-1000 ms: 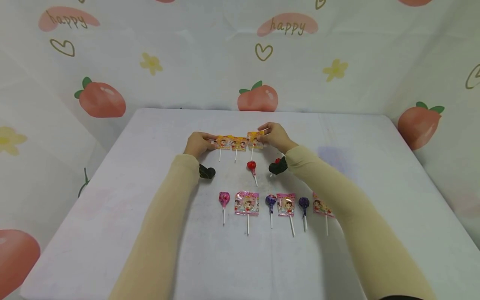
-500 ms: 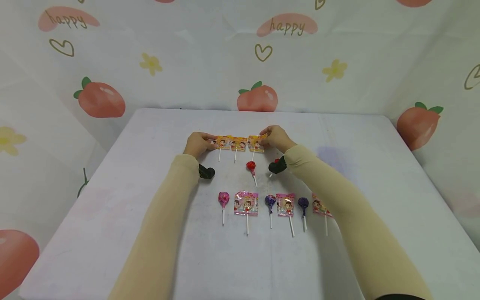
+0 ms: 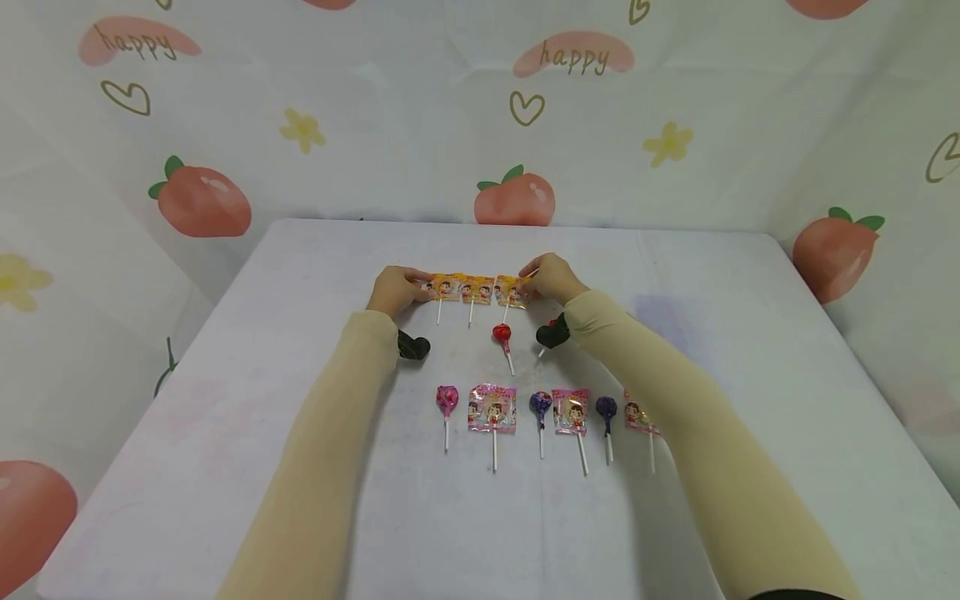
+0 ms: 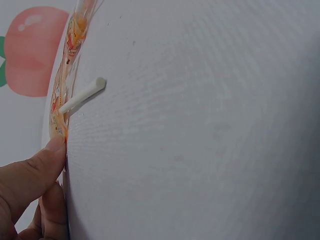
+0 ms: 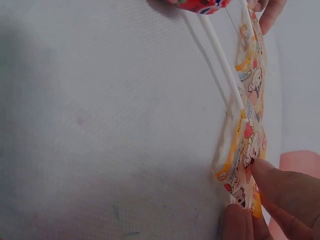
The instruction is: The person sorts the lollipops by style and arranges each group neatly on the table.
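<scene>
Left fingers [image 4: 54, 210]: drawn together, pinching the outer edge of the left orange packet [image 3: 447, 287].
Right fingers [image 5: 237, 220]: drawn together too, thumb on the front of the right orange packet [image 3: 510, 292], pinching it.
Between the fingers: the middle orange packet [image 3: 477, 289], just beside both neighbours; whether it touches the right one cannot be told.
Lining-up: the step looks like squaring the right packet to the row; the next move seems to call for a release that drags nothing.
Tight side: a red lollipop [image 3: 502, 333] sits toward the person from the right fingers, near that packet's stick.
Second row: a pink lollipop [image 3: 447, 397] begins it, well toward the person.
Tabletop [image 3: 262, 433]: widest outward from the left fingers; a narrower band runs beyond both to the far edge.
</scene>
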{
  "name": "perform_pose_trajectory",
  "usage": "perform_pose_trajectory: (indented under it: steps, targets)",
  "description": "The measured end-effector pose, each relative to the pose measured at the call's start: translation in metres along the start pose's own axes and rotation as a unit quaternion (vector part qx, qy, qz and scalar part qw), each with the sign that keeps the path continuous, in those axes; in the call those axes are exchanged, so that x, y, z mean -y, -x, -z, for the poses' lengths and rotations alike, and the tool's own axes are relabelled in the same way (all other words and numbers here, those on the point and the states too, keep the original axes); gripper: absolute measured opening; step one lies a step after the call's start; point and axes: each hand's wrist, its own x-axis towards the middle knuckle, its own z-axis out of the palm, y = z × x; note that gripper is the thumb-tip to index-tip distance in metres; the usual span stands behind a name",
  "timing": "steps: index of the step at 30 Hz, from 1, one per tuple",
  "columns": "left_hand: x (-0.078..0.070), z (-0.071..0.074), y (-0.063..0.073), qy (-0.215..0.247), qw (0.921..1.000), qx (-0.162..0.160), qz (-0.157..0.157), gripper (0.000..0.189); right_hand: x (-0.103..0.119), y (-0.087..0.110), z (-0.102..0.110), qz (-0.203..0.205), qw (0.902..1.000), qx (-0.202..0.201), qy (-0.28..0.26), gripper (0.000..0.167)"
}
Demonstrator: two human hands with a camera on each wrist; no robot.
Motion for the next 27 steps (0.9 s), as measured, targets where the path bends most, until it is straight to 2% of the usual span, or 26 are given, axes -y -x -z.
perform_pose_trajectory:
  steps: [5, 16, 27]
  targets:
    - [-0.0001, -0.0005, 0.0001, 0.004, 1.0, -0.001, -0.001, 0.038, 0.0006, 0.0002, -0.001, 0.001, 1.0, -0.001, -0.005, 0.03]
    - [-0.0006, 0.0004, -0.0002, 0.007, 1.0, -0.002, 0.0, 0.037, 0.0008, -0.0013, -0.002, -0.006, 0.9997, -0.002, 0.022, 0.03]
    - [0.001, -0.0017, -0.0043, 0.016, 0.9998, 0.0, 0.012, 0.037, -0.0027, -0.0022, -0.0023, 0.005, 0.9997, -0.001, 0.025, 0.033]
